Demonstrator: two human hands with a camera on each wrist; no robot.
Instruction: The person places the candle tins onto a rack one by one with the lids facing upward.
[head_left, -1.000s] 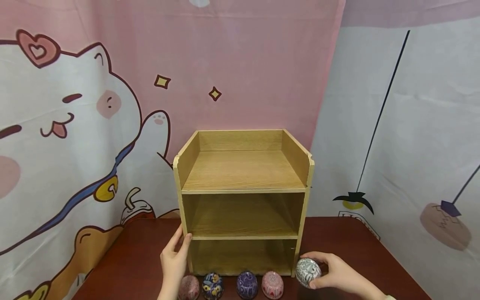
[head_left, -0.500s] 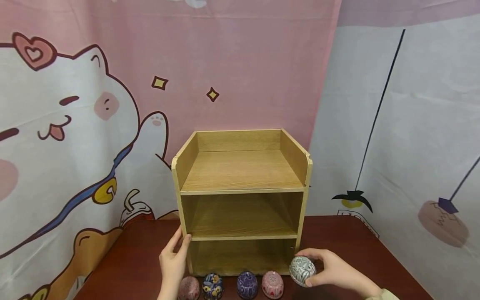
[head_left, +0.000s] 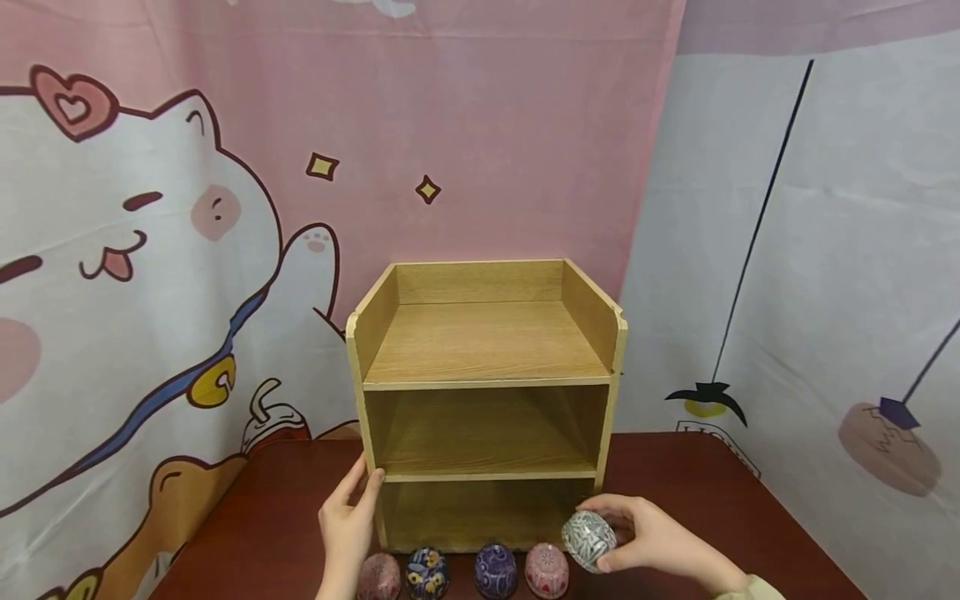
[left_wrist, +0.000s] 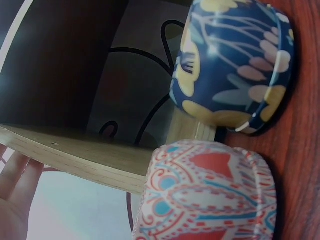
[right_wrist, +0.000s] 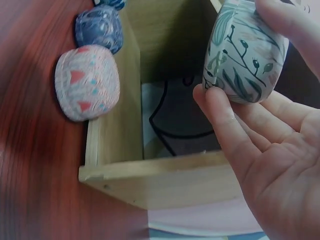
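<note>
A wooden three-tier shelf (head_left: 486,379) stands on a dark red table (head_left: 262,525). My right hand (head_left: 652,542) holds a white egg-shaped tin with a grey-green plant pattern (head_left: 588,540) (right_wrist: 245,55) in front of the shelf's bottom right corner, fingers and thumb curled round it. My left hand (head_left: 347,521) rests with straight fingers against the shelf's left upright (left_wrist: 75,160). Several patterned egg tins sit in a row before the shelf: pink (head_left: 378,577) (left_wrist: 210,195), dark blue with yellow flowers (head_left: 427,572) (left_wrist: 235,65), purple (head_left: 495,571) (right_wrist: 99,27) and pink-red (head_left: 546,571) (right_wrist: 87,82).
A pink cartoon-cat curtain (head_left: 150,250) hangs behind and to the left, and a white curtain (head_left: 825,250) on the right. All three shelf tiers hold nothing. Bare table lies on both sides of the shelf.
My right hand has carried the white patterned tin leftward, from the table right of the shelf toward the bottom tier's opening. My left hand has stayed on the shelf's left side.
</note>
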